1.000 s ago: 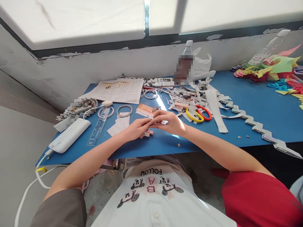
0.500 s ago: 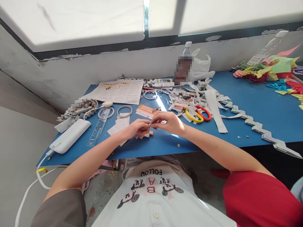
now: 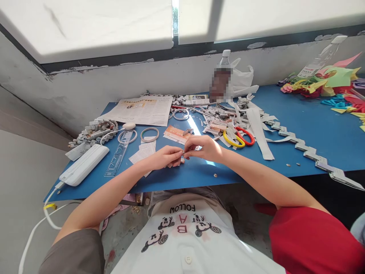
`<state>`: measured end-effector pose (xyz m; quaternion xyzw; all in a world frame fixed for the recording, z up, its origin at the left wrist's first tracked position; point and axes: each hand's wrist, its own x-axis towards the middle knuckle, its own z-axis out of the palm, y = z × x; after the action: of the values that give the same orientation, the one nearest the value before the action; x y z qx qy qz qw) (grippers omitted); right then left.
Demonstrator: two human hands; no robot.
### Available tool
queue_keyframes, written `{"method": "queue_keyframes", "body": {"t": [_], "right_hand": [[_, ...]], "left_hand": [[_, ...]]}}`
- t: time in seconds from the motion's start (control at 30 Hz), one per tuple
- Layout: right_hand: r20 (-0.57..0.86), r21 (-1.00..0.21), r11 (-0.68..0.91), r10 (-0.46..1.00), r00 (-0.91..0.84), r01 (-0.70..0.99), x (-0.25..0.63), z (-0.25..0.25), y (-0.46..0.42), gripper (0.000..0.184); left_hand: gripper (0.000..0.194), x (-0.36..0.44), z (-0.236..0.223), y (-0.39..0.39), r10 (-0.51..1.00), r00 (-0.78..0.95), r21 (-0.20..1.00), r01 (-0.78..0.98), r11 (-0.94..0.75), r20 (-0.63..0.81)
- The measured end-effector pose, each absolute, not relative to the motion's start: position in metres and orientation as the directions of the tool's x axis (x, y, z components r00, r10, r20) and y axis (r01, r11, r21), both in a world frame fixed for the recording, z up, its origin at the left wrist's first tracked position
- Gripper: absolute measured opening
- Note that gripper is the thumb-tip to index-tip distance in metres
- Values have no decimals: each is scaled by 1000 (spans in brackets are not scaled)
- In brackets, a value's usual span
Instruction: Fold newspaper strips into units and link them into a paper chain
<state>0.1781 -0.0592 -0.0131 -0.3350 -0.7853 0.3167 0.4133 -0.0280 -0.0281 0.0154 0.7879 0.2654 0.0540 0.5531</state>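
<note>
My left hand (image 3: 165, 156) and my right hand (image 3: 203, 148) meet over the near middle of the blue table (image 3: 313, 129). Both pinch a small folded paper piece (image 3: 182, 153) between fingertips. Under my left hand lie a few small folded paper bits (image 3: 175, 164) with red on them. An orange printed slip (image 3: 175, 133) lies just beyond my hands. White paper slips (image 3: 142, 152) sit to the left of my left hand.
Yellow and red scissors (image 3: 238, 137) lie by a heap of paper strips (image 3: 225, 116). A folded paper chain (image 3: 308, 150) runs to the right edge. At left are a newspaper (image 3: 142, 109), tape rings (image 3: 149, 133), a clear ruler (image 3: 119, 154), a white power strip (image 3: 84, 164). A bottle (image 3: 222, 78) stands at the back.
My hands drew slightly closer together and nearer to me, with fingertips now pinching the small paper piece. The rest of the table is unchanged.
</note>
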Motion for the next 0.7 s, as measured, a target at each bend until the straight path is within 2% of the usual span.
{"method": "queue_keyframes", "body": {"t": [0.1,0.23,0.33,0.5,0.7], "right_hand": [[336,-766,539,800,-498,350,181,-14,-56,24],[178,-733,499,796,-578,462,183,-12,-55,25],[185,-711,516,793,-581,478,184,-9,-57,26],[295,-718,520,830,-474,463,183,-9,-58,27],[347,-711,535,831,-434,456,183,-11,-59,25]], "left_hand": [[34,-28,14,-29,462,875,809,371,-456,-142],[22,-27,9,-30,444,891,615,405,-677,-97],[19,-27,7,-29,445,893,542,407,-735,-67],[23,-28,7,-28,495,869,635,373,-676,16],[30,-27,10,-29,565,825,709,395,-584,6]]}}
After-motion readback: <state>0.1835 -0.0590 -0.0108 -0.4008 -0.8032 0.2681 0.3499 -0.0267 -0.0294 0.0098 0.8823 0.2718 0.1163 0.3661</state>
